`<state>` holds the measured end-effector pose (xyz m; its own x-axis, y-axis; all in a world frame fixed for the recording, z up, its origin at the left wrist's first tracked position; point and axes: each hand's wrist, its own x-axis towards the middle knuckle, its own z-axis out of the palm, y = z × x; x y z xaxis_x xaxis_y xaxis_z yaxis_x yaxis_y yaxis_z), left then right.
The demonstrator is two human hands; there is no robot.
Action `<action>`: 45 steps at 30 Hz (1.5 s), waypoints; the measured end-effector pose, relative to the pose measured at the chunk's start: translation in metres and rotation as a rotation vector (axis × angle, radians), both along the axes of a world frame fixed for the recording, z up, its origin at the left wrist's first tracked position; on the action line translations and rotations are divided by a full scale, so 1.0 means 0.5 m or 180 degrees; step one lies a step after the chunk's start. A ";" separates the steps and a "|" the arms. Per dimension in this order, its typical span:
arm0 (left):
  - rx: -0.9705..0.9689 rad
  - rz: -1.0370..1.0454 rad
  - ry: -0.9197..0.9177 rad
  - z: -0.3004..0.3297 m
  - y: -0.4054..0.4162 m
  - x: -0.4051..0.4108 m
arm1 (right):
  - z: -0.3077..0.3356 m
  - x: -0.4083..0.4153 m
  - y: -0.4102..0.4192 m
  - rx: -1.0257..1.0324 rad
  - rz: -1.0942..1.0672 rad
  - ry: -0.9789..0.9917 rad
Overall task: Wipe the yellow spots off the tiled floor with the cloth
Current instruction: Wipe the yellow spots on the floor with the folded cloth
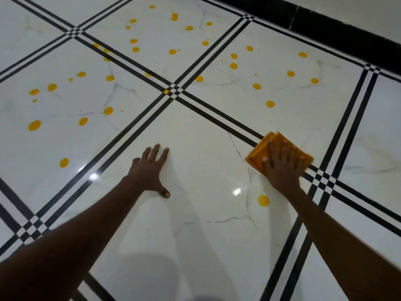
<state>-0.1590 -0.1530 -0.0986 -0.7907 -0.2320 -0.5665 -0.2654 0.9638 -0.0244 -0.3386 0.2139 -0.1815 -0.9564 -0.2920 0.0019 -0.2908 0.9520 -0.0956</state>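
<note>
A folded orange cloth (262, 146) lies flat on the white tiled floor (206, 153) at the right edge of the near tile. My right hand (282, 168) presses down on it with fingers spread. My left hand (152, 170) rests flat on the same tile, fingers apart, holding nothing. One yellow spot (263, 200) sits just below my right wrist. Several more yellow spots (172, 51) dot the far tiles, and others (34, 125) lie on the left tile.
Black double stripes (138, 124) with checkered crossings (173, 91) border each tile. A black skirting band (347, 38) runs along the wall at the top right. Bright light reflections (237, 191) shine on the glossy near tile.
</note>
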 end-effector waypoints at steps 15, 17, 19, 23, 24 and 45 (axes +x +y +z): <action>-0.0074 -0.0063 -0.0040 0.003 -0.003 -0.002 | 0.023 0.061 -0.061 -0.0120 0.0013 -0.0168; -0.0055 -0.0055 -0.0086 0.002 0.003 -0.007 | 0.036 0.149 -0.050 -0.0214 -0.0184 -0.0366; -0.0046 -0.0047 -0.0094 0.001 0.005 -0.007 | 0.034 0.273 -0.103 -0.0067 0.0466 -0.0315; -0.0018 -0.0037 -0.0049 0.003 -0.002 0.000 | 0.031 0.241 -0.213 -0.0088 0.1798 -0.0280; -0.0025 -0.0037 -0.0059 0.003 -0.002 0.002 | 0.024 0.181 -0.212 -0.0136 0.1636 -0.0263; 0.0121 -0.0026 0.0158 -0.024 0.084 -0.026 | 0.009 -0.073 -0.083 -0.0130 0.0104 0.0145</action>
